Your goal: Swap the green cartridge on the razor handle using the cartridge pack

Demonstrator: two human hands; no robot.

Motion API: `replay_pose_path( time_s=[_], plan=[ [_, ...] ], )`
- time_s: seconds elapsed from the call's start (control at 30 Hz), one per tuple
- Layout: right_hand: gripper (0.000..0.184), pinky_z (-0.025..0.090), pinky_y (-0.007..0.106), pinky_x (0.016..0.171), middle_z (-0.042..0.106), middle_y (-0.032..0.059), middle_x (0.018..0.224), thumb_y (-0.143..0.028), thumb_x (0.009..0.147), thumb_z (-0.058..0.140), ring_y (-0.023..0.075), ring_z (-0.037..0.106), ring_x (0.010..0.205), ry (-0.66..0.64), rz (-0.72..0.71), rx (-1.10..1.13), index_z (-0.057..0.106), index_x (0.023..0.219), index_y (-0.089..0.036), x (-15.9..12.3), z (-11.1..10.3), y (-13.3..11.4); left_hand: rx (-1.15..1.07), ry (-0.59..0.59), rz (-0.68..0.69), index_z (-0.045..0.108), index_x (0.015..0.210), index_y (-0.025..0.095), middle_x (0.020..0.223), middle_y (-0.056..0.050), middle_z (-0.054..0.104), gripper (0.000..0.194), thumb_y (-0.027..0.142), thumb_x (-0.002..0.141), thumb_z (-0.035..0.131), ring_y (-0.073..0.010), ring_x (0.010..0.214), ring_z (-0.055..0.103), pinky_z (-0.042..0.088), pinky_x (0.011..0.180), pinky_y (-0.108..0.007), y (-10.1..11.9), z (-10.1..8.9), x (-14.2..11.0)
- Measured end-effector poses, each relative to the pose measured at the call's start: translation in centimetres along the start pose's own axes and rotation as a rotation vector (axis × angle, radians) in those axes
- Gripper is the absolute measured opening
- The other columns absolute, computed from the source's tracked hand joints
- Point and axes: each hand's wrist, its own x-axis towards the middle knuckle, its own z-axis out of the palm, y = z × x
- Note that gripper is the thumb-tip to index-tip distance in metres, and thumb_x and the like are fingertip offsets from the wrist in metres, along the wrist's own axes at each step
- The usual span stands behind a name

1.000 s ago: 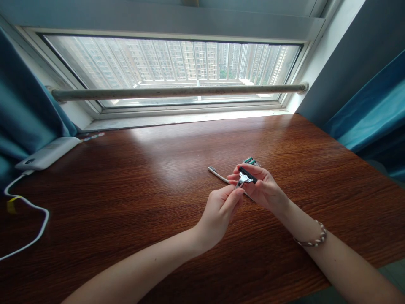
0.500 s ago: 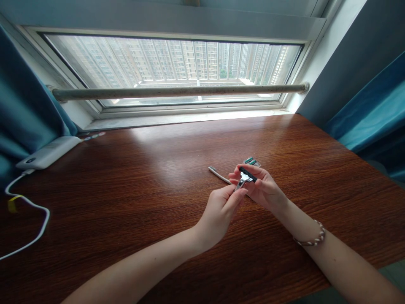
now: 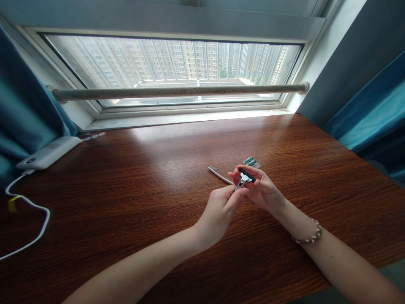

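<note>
A razor point(image 3: 243, 180) with a silver handle and a black head is held above the table. My left hand point(image 3: 220, 211) is closed round the lower handle, thumb on top. My right hand point(image 3: 264, 185) grips the razor's head at its ends, thumb at the near end and fingers at the far one. Behind my hands a white toothbrush point(image 3: 218, 174) lies on the table, its handle end hidden by them. Just beyond my right hand is a clear pack of razor cartridges point(image 3: 251, 162) with green strips, partly covered by the fingers.
On the brown wooden table point(image 3: 152, 169), a white power bank point(image 3: 49, 153) with a white cable point(image 3: 46, 219) lies at the far left by the blue curtain point(image 3: 28, 105). A metal rail point(image 3: 180, 91) crosses the window behind the table.
My right hand has shifted very slightly left, with the razor's head still in its fingers. My left hand keeps its hold on the handle. Everything on the table stays put.
</note>
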Motion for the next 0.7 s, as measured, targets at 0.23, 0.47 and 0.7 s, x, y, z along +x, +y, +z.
replay_pose_path(
  time_s=[0.23, 0.47, 0.7],
  plan=[
    [0.042, 0.043, 0.031, 0.088, 0.066, 0.0053, 0.098, -0.032, 0.063, 0.073, 0.0186, 0.058, 0.099, 0.003, 0.024, -0.042, 0.063, 0.102, -0.022, -0.14, -0.37, -0.36, 0.056, -0.011, 0.011, 0.042, 0.059, 0.016, 0.047, 0.006, 0.03, 0.038, 0.047, 0.081, 0.041, -0.0061, 0.044, 0.025, 0.021, 0.043, -0.021, 0.4, 0.02, -0.12],
    [0.041, 0.044, 0.03, 0.086, 0.066, 0.0056, 0.096, -0.031, 0.063, 0.073, 0.0184, 0.059, 0.098, -0.017, 0.027, -0.051, 0.063, 0.102, -0.022, -0.15, -0.42, -0.45, 0.152, 0.009, 0.066, 0.044, 0.061, 0.015, 0.049, 0.005, 0.033, 0.037, 0.044, 0.084, 0.039, -0.0067, 0.047, 0.028, 0.023, 0.045, -0.02, 0.32, -0.02, -0.21],
    [0.041, 0.046, 0.032, 0.084, 0.067, 0.0052, 0.095, -0.034, 0.062, 0.073, 0.0191, 0.059, 0.097, -0.004, 0.028, -0.042, 0.063, 0.1, -0.023, -0.11, 0.07, -0.4, 0.254, 0.066, 0.163, 0.053, 0.07, 0.014, 0.056, 0.004, 0.038, 0.029, 0.038, 0.083, 0.042, -0.0074, 0.051, 0.029, 0.026, 0.048, -0.02, 0.33, -0.22, -0.24]
  ],
)
